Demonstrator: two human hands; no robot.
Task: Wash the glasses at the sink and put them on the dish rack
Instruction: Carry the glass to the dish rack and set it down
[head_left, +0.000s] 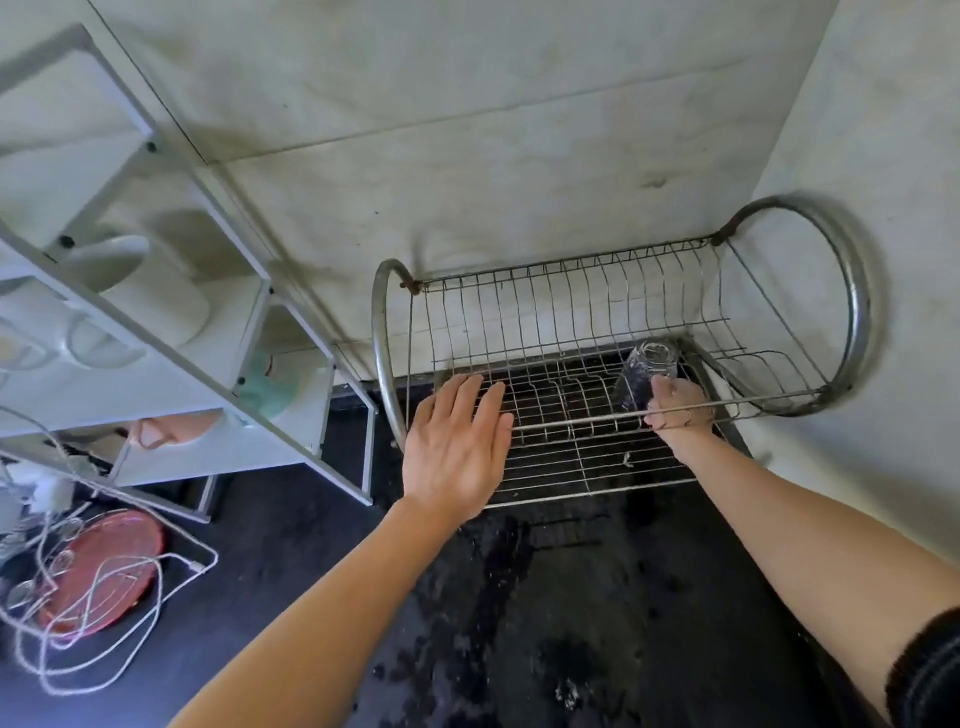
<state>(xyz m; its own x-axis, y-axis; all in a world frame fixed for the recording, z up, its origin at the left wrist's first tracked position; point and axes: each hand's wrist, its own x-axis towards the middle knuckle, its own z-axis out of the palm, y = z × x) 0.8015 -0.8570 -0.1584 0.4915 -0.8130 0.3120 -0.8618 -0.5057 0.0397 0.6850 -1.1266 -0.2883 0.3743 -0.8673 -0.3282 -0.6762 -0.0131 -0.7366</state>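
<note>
Fingers (664, 387) of the right hand (678, 410) curl round a clear drinking glass (647, 371), gripping its lower part. The glass stands on the right half of the lower grid of a two-tier metal wire dish rack (571, 291) and leans slightly towards the hand. Whether the round end facing the camera is its base or its mouth cannot be told. The right hand reaches in beneath the rack's front rail, which crosses in front of its knuckles.

The left hand (457, 447) lies palm down over the front left part of the lower grid. Its fingers are straight and held close together, with the tips near the front rail. Whether the palm actually touches the wire cannot be told. The two hands are well apart, and the left holds nothing.

The rack sits in the corner of two pale walls on a black worktop (545, 623), whose surface in front of the rack is speckled with wet patches. To the left, a white open shelf unit (171, 332) holds pale dishes. Near its foot lie a red round plate (104, 561) and a tangled white cable (109, 639), the cable looping across the plate. A black sleeve (924, 670) covers the right arm at the lower right edge.
</note>
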